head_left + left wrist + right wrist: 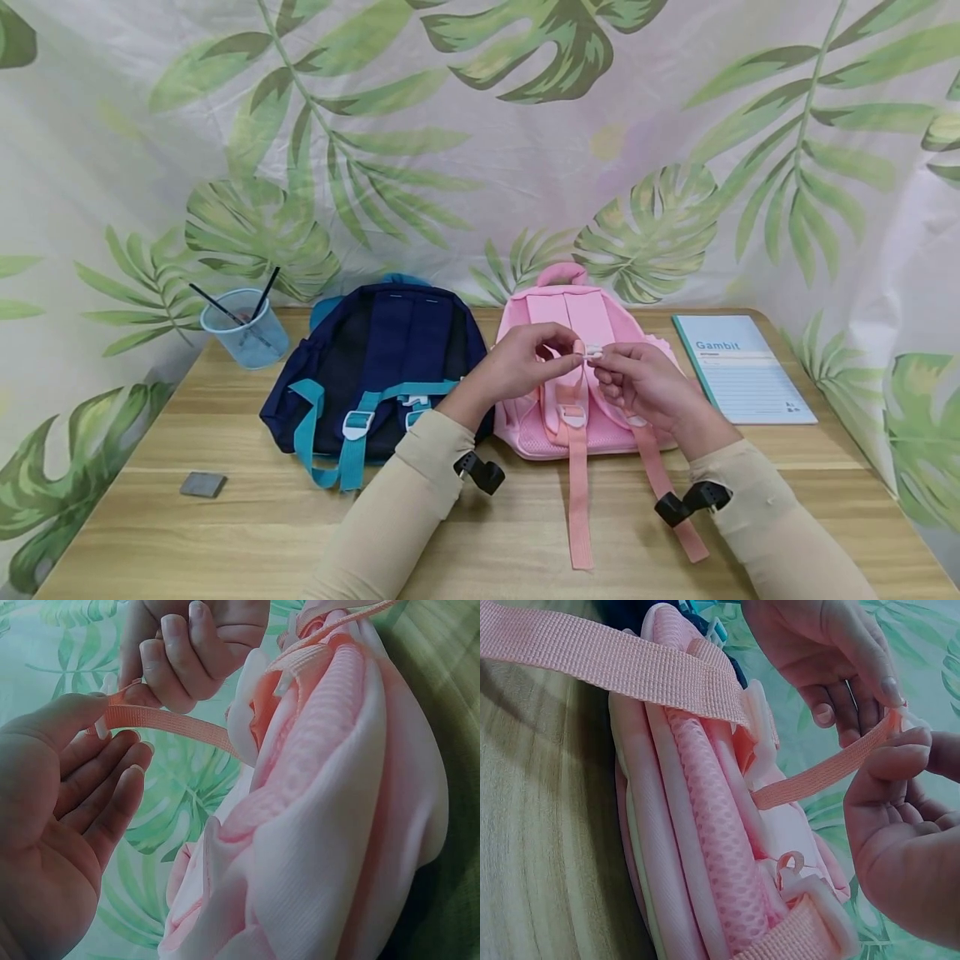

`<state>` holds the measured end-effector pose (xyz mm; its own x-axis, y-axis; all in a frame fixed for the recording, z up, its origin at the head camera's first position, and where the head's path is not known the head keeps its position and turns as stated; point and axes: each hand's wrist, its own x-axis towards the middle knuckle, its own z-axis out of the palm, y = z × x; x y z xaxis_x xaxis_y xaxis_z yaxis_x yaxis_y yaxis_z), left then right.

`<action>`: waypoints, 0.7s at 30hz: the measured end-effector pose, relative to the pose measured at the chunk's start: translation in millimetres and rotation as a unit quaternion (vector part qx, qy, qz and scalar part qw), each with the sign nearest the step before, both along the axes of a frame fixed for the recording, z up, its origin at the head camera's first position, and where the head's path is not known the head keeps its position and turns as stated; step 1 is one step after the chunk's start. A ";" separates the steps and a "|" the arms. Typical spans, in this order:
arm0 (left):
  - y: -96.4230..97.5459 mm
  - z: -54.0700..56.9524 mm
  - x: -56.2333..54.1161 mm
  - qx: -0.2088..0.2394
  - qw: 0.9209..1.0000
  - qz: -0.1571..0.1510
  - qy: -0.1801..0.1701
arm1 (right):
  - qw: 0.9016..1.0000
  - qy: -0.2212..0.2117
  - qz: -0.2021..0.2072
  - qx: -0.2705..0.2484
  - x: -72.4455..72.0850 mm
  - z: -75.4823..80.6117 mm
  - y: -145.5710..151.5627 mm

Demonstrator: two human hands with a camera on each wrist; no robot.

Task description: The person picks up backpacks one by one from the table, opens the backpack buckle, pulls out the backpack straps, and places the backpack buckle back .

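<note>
A pink backpack (517, 417) lies on the table with its straps upward. My left hand (517, 362) is raised over it and pinches an orange-pink webbing strap (169, 721) beside a small white plastic buckle (592, 352). From the other side, my right hand (645, 383) pinches the buckle end between thumb and forefinger, its other fingers curled. In the right wrist view the strap (825, 772) runs taut from the backpack up to both hands. The fingertips partly hide the buckle, so I cannot tell whether its parts are joined.
A navy backpack (345, 333) with teal straps lies left of the pink one. Further left stand a blue cup (255, 346) with two dark sticks and a grey eraser-like block (202, 484). A Gambit notebook (742, 375) lies at the right. Patterned cloth (525, 167) hangs behind.
</note>
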<state>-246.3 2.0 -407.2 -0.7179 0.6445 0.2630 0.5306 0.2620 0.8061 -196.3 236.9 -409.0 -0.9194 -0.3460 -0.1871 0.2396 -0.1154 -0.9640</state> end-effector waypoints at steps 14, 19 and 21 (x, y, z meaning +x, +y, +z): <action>3.6 0.1 1.7 -0.011 1.000 -0.005 -0.014 | 0.999 -0.005 -0.034 0.029 0.4 3.6 -1.0; 8.6 -7.7 5.0 -0.058 0.996 0.000 -0.064 | 0.999 0.000 -0.039 0.026 0.8 5.0 -0.7; 10.1 -12.0 6.2 -0.080 0.994 0.008 -0.077 | 0.999 0.001 -0.039 0.022 0.4 5.1 -0.6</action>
